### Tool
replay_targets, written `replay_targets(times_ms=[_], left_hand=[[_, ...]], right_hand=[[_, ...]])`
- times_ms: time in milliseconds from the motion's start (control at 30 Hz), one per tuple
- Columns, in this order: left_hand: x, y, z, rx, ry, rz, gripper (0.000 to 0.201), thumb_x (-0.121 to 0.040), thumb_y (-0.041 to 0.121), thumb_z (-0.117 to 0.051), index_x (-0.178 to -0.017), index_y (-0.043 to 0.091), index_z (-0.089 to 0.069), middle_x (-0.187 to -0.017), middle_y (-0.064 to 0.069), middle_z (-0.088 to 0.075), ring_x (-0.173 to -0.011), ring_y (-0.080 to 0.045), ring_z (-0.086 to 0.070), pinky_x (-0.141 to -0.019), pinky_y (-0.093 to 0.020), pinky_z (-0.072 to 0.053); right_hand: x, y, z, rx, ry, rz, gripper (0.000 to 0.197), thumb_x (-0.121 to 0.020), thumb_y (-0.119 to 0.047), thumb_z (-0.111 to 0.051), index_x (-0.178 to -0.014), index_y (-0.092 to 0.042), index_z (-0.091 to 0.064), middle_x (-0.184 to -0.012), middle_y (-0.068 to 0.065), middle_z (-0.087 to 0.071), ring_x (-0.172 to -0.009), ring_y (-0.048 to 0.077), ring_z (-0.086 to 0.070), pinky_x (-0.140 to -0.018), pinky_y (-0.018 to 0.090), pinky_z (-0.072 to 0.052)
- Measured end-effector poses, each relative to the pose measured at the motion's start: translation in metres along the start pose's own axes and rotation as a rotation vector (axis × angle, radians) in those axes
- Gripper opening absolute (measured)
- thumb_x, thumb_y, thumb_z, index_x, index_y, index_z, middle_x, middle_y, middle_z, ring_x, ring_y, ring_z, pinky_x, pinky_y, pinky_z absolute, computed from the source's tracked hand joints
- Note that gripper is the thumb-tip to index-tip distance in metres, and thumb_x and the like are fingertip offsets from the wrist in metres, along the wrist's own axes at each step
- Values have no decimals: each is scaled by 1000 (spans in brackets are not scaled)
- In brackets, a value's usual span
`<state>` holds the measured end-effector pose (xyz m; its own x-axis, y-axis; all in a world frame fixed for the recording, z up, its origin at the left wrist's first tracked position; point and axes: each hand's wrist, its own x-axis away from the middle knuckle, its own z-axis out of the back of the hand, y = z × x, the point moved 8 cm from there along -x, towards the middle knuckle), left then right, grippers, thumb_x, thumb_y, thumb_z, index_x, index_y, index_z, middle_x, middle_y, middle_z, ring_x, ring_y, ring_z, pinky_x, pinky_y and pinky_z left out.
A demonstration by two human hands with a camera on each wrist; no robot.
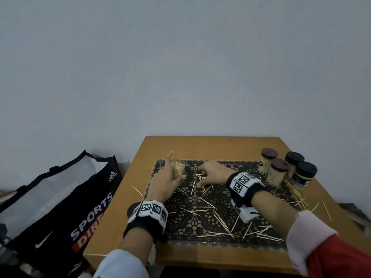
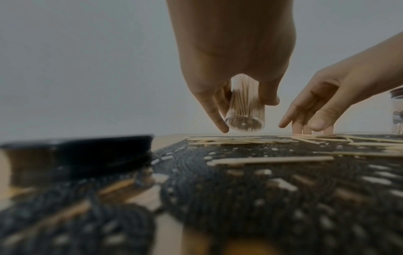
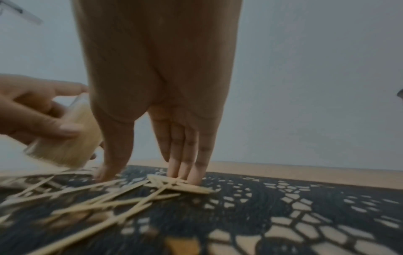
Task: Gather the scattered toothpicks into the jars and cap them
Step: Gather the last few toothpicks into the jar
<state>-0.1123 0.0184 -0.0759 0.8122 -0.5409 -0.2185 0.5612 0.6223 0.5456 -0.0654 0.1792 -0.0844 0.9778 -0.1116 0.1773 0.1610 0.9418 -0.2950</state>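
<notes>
Toothpicks (image 1: 208, 207) strewn over the mat (image 1: 200, 233), more toward the bench's (image 1: 200, 143) right edge. Open jar (image 1: 178, 167), nearly full, near the mat's far-left corner, gripped by the left hand (image 1: 166, 179), index finger straight. Right hand (image 1: 212, 175) open, straight fingers (image 3: 183, 155) pressing a small heap beside the jar. Four capped jars (image 1: 281, 169) at the far-right corner. Gathering step, midway. Next: pinch the heap, lift, align, feed into the jar; loose cap (image 2: 98, 146) near the front-left.
</notes>
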Motion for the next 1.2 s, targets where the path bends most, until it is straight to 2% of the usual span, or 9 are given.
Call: replay_targets(times_ms=[133,233,300,467,567,800,933,1067,1200], left_hand=[[1,2,0,10,8,-8,91,-89,44,-65,-154,22,-5,-79,7,-57,-73,-12,-55,-65,-27,-40],[1,1,0,14,0,-10,92,-89,44,-65,-154,22,-4,-81,8,-56,-74,-12,-55,-67,-26,-39],[0,0,-1,15,-5,-10,92,-89,44,-65,-154,22,-4,-77,8,-55,-71,-11,-55,-66,-26,-40],[0,1,-3,23,-14,-25,90,-90,44,-64,-154,21,-6,-78,8,-56,-70,-10,-54,-66,-26,-40],[0,3,-2,26,-20,-28,90,-90,43,-65,-154,21,-6,-89,5,-57,-78,-13,-55,-71,-26,-40],[0,0,-3,24,-16,-14,88,-89,43,-66,-153,23,-9,-95,-1,-64,-84,-19,-61,-73,-32,-44],[0,0,-3,30,-15,-21,88,-89,43,-66,-153,23,-9,-94,-2,-65,-80,-17,-58,-77,-36,-48],[1,1,-3,48,-29,-20,88,-88,42,-67,-153,23,-11,-97,-2,-63,-84,-19,-60,-83,-38,-49],[3,5,-3,32,-49,-26,88,-88,42,-67,-153,22,-12,-101,-12,-68,-89,-26,-64,-84,-40,-50]], right_hand=[[-1,-4,-4,68,19,-24,46,-78,-35,-78,-105,0,-65,-113,12,-62,-103,25,-57,-88,36,-48],[-1,-2,2,-13,47,-69,42,-76,-14,-80,-115,-2,-68,-112,10,-68,-103,22,-63,-89,33,-52],[0,0,6,-20,75,-85,35,-76,-6,-79,-110,-5,-71,-108,8,-71,-99,20,-66,-87,31,-54],[6,6,6,-7,150,-136,10,-79,-9,-77,-89,-8,-75,-94,5,-73,-85,19,-67,-79,35,-58],[11,0,4,27,162,-121,12,-80,-12,-75,-92,-8,-73,-95,7,-70,-87,23,-66,-80,37,-57],[14,-2,1,-41,105,-28,23,-80,4,-69,-95,-12,-76,-97,5,-72,-86,18,-67,-79,33,-57],[19,-1,4,-7,135,-23,21,-83,-6,-70,-103,-13,-74,-101,3,-71,-91,19,-67,-80,34,-57],[21,5,8,45,138,-69,17,-81,-21,-77,-92,-9,-76,-92,2,-73,-86,18,-67,-78,33,-57],[22,-3,8,57,114,-5,7,-84,-10,-70,-81,-6,-76,-84,4,-73,-76,18,-67,-69,29,-56]])
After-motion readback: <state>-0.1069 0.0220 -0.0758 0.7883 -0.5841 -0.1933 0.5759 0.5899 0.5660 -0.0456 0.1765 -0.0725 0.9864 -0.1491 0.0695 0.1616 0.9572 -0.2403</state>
